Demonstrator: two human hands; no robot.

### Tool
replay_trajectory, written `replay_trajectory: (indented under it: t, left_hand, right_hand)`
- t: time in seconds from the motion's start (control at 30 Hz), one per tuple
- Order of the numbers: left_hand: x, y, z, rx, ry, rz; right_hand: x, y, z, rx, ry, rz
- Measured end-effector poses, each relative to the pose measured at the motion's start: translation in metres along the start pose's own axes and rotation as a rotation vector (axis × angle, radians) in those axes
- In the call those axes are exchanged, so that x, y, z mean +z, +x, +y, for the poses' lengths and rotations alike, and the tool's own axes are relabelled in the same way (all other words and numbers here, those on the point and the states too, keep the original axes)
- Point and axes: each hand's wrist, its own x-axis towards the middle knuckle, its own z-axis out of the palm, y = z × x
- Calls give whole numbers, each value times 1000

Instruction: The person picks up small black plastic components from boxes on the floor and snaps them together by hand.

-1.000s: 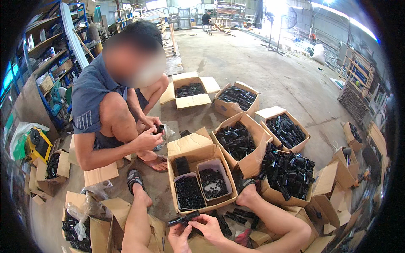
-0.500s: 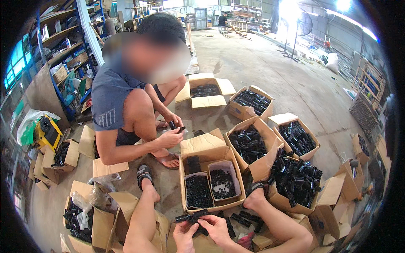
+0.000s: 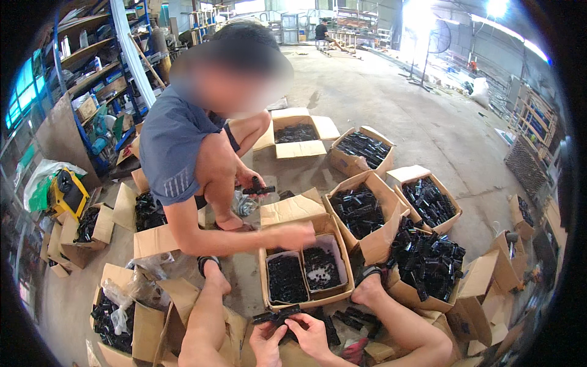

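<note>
At the lower middle, between my bent legs, both hands hold one black branched plastic fitting (image 3: 269,317). My left hand (image 3: 267,345) grips it from below, thumb raised against it. My right hand (image 3: 310,336) pinches its right end, fingers closed around it. Just beyond stands a cardboard box (image 3: 265,287) with two inner trays of small black pieces (image 3: 287,276); the right tray's pale bottom shows in part. More black fittings (image 3: 354,320) lie beside my right hand. A co-worker's hand (image 3: 296,235), blurred, is over the box; their other hand holds a black fitting (image 3: 258,188).
Open cartons of black parts stand ahead and right, among them a heaped one (image 3: 427,260) by my right foot. Another carton (image 3: 113,318), with plastic bags, is at the left. The co-worker (image 3: 183,140) squats ahead left. Shelves (image 3: 92,79) rise behind; concrete floor (image 3: 367,79) extends back.
The co-worker has leaned right and stretched one hand over the box with trays, the other keeping the black fitting. My hands and fitting have hardly moved.
</note>
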Motion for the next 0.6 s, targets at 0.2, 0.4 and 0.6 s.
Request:
replay_trajectory:
  t: [0.2, 0.4, 0.6]
  left_hand:
    - [-2, -2, 0, -30, 46, 25]
    - [-11, 4, -13, 37, 28, -34]
    - [-16, 7, -15, 21, 3, -35]
  right_hand:
    - [1, 0, -1, 18, -22, 15]
    - [2, -2, -6, 29, -93, 21]
    - [0, 1, 8, -20, -84, -16]
